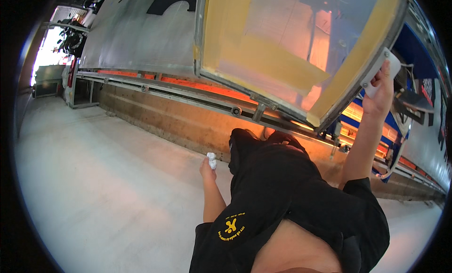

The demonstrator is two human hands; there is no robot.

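Note:
My right hand (380, 87) is raised and grips a white handle piece (382, 70) at the edge of a large screen-printing frame (372, 56) with a yellow-bordered mesh, tilted up off the long table. My left hand (207, 168) hangs low by my side, closed around a small crumpled white rag (212, 160). I wear black clothes; my knee leans toward the table's side.
A long metal-railed printing table (141, 47) with a silvery top runs from far left to right, a black printed garment (172, 0) lying on it. Pale concrete floor (94, 179) spreads to my left. Parked motorbikes (70, 37) stand by a bright doorway at the far left.

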